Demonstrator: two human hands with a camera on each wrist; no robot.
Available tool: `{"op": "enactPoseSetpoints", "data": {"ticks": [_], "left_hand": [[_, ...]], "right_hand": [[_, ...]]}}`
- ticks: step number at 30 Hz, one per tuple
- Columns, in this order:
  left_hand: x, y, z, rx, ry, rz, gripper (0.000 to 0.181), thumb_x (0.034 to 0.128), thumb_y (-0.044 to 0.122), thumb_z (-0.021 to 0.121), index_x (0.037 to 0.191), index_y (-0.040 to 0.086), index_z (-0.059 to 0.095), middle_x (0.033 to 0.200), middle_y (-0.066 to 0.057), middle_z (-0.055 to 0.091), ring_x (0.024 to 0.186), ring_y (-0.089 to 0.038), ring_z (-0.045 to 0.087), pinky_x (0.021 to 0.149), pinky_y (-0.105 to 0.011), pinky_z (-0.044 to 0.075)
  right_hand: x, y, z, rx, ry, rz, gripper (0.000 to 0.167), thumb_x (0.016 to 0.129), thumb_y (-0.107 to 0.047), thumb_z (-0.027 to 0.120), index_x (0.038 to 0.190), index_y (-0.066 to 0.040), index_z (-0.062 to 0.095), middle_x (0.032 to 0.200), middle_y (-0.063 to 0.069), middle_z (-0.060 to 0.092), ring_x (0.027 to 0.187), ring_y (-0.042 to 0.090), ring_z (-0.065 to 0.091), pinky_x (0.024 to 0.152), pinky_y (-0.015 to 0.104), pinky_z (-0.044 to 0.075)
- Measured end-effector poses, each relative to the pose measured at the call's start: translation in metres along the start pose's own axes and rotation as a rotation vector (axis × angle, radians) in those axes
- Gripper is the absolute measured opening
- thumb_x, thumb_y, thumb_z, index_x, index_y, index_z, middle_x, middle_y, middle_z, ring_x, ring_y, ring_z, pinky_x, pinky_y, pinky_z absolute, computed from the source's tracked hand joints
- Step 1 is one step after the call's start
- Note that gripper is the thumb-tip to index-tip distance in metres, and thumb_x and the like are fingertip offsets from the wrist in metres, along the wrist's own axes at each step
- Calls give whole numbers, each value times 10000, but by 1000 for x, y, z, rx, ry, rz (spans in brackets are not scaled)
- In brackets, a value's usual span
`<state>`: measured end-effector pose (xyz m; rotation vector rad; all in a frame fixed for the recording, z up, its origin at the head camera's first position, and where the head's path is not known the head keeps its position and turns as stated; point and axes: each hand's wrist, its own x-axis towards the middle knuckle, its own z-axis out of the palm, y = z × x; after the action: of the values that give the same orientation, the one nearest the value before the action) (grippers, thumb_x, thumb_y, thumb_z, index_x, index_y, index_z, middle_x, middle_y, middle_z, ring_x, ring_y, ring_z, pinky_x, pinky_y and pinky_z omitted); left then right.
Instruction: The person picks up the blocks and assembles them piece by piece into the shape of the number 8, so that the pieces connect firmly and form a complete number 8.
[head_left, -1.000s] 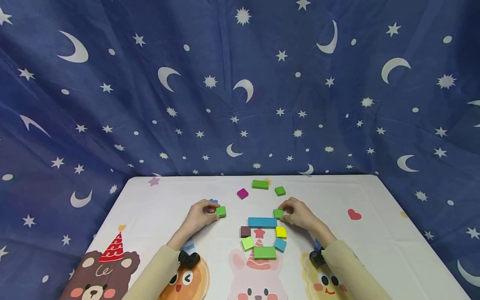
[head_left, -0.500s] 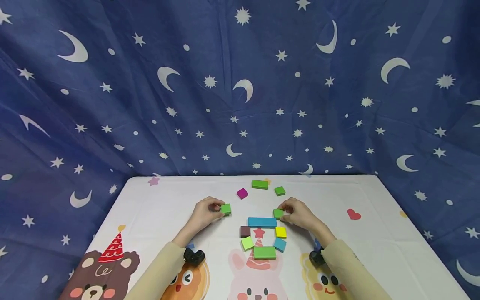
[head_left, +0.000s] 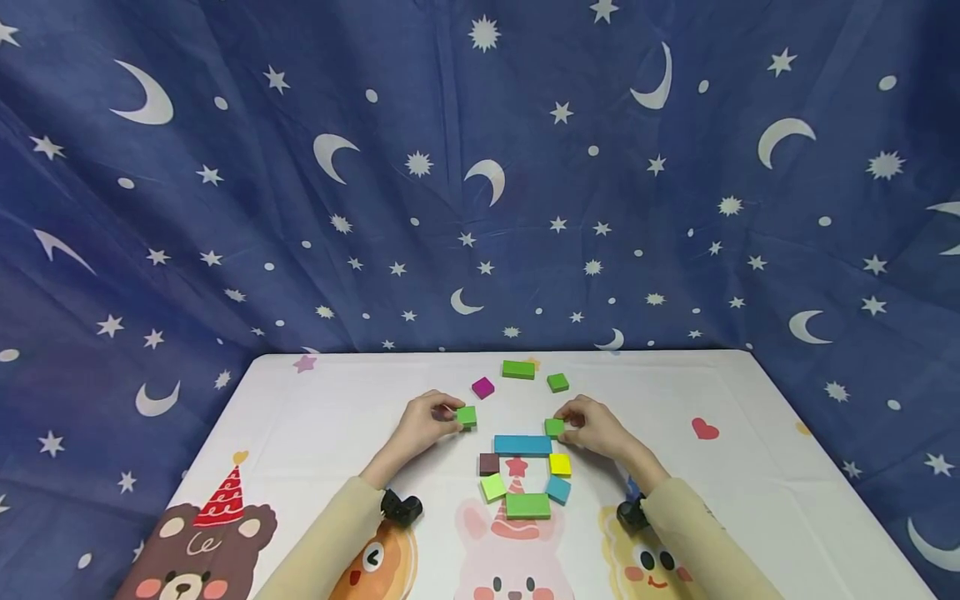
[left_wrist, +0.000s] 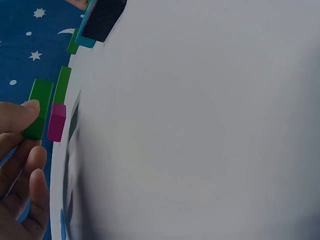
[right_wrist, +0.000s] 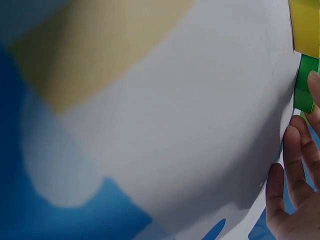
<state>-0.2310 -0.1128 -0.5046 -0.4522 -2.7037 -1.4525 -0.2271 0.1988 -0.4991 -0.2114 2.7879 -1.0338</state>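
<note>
My left hand [head_left: 426,422] pinches a green block [head_left: 467,417] between thumb and fingers; the left wrist view shows the same green block [left_wrist: 39,109] near its left edge. Over on the right, my right hand [head_left: 596,427] pinches another small green block [head_left: 554,427] at the right end of a long blue block [head_left: 522,446]. That long block tops a ring of blocks: dark brown [head_left: 489,464] and lime [head_left: 492,487] on the left, yellow [head_left: 560,464] and a smaller blue block [head_left: 558,489] on the right, a long green block [head_left: 528,506] at the front.
Behind the hands lie a magenta cube [head_left: 483,387], a green oblong block [head_left: 518,369] and a small green block [head_left: 557,382]. The white tablecloth [head_left: 322,425] carries printed cartoon animals. A blue curtain [head_left: 420,250] with stars and moons hangs behind the table.
My left hand has carried its green block to the right, closer to the long blue block. My right hand has stayed in place with its green block.
</note>
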Motion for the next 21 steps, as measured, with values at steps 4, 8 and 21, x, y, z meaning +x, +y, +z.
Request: {"op": "enactPoseSetpoints", "data": {"ticks": [4, 8, 21], "left_hand": [[3, 2, 4, -15, -13, -9, 291, 733, 44, 781, 1013, 102, 729, 928, -33, 674, 820, -124, 606, 796, -288, 496], [6, 4, 8, -21, -26, -4, 290, 739, 50, 781, 1020, 101, 728, 934, -35, 673, 823, -122, 609, 782, -265, 486], [10, 11, 18, -31, -74, 19, 280, 747, 60, 775, 1021, 91, 727, 938, -63, 671, 820, -139, 621, 751, -229, 487]], "right_hand": [[0, 0, 0, -1, -2, 3, 245, 742, -50, 767, 974, -99, 707, 868, 24, 531, 816, 167, 456, 722, 286, 380], [-1, -1, 0, 0, -2, 3, 244, 739, -46, 767, 969, -99, 707, 865, 31, 527, 816, 166, 454, 717, 282, 380], [-1, 0, -1, 21, 2, -7, 246, 742, -26, 760, 974, -87, 703, 866, 49, 524, 816, 172, 451, 719, 299, 375]]}}
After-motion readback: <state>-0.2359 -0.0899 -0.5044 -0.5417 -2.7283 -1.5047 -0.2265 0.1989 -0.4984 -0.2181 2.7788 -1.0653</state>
